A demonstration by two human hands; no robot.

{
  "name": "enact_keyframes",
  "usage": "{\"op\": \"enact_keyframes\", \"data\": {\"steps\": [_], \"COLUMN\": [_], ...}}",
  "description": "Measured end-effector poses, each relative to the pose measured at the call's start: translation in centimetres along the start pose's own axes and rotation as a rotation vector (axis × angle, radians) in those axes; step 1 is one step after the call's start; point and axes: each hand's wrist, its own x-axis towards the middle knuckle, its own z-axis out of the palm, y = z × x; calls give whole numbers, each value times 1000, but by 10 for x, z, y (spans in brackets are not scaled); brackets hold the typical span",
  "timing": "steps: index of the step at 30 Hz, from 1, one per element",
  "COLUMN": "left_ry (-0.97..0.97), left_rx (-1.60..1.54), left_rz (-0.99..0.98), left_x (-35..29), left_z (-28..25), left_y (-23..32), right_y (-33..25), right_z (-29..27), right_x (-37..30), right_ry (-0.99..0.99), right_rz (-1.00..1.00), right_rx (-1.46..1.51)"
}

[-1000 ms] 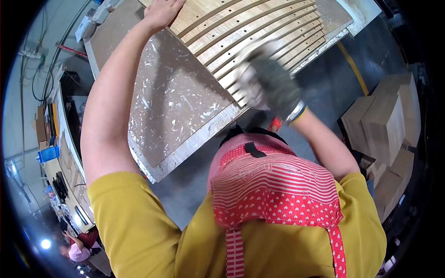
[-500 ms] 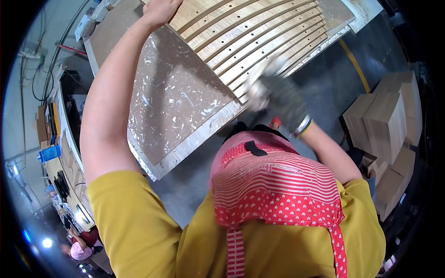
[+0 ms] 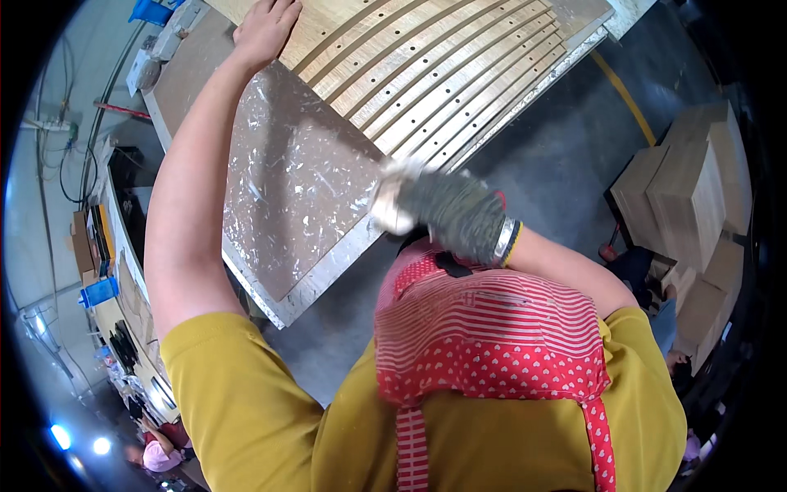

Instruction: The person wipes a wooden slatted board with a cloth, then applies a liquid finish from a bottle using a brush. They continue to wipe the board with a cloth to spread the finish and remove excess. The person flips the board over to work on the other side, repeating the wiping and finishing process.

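Note:
Several curved plywood strips [image 3: 410,78], dotted with small dark holes, lie side by side on the paint-flecked worktable [image 3: 287,197]. My bare left hand [image 3: 269,33] rests at the left end of the strips, its fingers laid over the wood. My right hand [image 3: 451,215] wears a dark grey-green glove with a pale cuff. It is closed around a pale object [image 3: 395,197] at the table's near edge, just below the nearest strip ends. Motion blurs that object, so its kind cannot be told.
Cardboard boxes [image 3: 684,193] are stacked on the floor at the right, close to a yellow floor line [image 3: 625,98]. A side bench [image 3: 135,328] with a blue bin [image 3: 100,292] stands at the left. Other people are partly visible at lower left and right.
My right hand has swept left and toward me, off the strip ends to the table's near edge. My left hand stays on the wood; the whole view has shifted slightly.

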Motion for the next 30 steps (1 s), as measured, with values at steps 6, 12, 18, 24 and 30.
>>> {"op": "enact_keyframes", "data": {"steps": [6, 12, 18, 24, 30], "left_ry": [20, 25, 26, 16, 33], "left_rx": [-22, -1, -15, -11, -7], "left_rz": [-16, -34, -73, -53, -44], "left_x": [-4, -1, -4, -1, -6], "left_z": [-6, -4, -9, -4, -7], "left_y": [7, 10, 11, 12, 8], "right_y": [75, 59, 50, 13, 72], "right_z": [-54, -9, -26, -7, -49], "right_x": [-62, -6, -2, 9, -15], "right_ry": [374, 491, 8, -1, 350], "right_rz": [533, 117, 281, 79, 347], "right_rx": [690, -409, -316, -329, 483]}}
